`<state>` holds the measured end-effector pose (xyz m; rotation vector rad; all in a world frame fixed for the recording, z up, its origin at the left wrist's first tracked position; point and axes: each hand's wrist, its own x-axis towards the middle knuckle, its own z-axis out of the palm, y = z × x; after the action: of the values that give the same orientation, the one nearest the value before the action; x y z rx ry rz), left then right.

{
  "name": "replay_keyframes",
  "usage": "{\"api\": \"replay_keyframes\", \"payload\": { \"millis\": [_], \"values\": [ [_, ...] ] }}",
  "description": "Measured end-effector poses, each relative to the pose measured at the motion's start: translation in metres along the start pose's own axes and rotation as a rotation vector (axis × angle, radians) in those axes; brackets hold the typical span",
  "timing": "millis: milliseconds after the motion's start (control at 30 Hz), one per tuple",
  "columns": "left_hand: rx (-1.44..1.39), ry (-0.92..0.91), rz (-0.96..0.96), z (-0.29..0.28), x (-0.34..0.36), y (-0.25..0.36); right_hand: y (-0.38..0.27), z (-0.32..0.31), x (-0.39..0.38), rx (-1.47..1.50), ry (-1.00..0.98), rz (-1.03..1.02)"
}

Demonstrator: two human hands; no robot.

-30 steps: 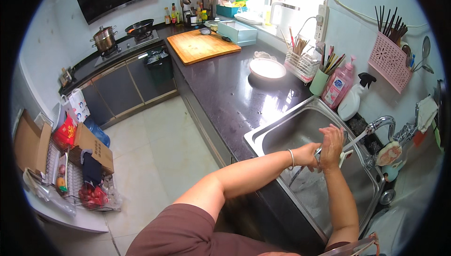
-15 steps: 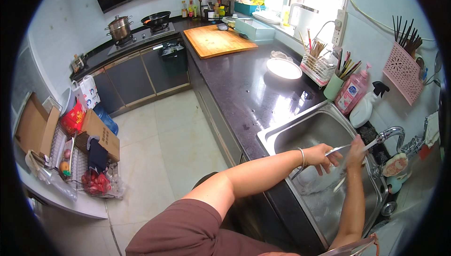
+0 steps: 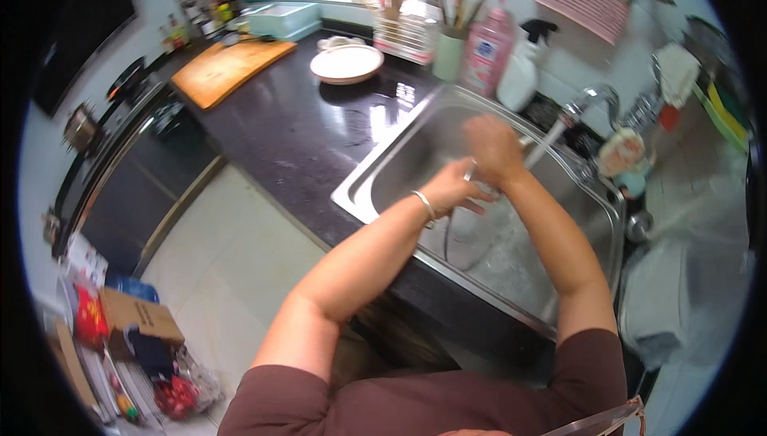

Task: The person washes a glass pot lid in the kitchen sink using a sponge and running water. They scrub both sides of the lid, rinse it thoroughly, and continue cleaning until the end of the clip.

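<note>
Rinsing in steel sink, left hand, right hand

Head view, looking steeply down over the sink

One wide fisheye camera on the person's head looks down and forward at the steel sink close below; the dark bench runs off to the far left, the floor lies near left, and straight edges bend at the rim.
</note>
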<state>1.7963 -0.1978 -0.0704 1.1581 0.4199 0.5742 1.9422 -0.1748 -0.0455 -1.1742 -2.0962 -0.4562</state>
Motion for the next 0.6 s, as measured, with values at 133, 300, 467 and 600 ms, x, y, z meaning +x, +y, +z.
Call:
{"api": "replay_keyframes", "payload": {
  "millis": [133,300,467,600],
  "values": [
    [-0.051,0.022,0.021,0.000,0.002,0.000,-0.005,-0.001,0.002,0.251,0.226,0.026],
    [-0.139,0.166,0.042,-0.009,0.002,-0.003,-0.029,0.012,-0.064,0.508,0.095,0.053],
    [-0.238,0.158,-0.008,-0.017,0.005,-0.005,-0.022,0.053,-0.182,0.322,0.153,0.470],
    [-0.257,0.177,-0.006,-0.023,0.005,-0.009,0.040,0.125,-0.219,0.272,0.225,1.071]
  ]
}}
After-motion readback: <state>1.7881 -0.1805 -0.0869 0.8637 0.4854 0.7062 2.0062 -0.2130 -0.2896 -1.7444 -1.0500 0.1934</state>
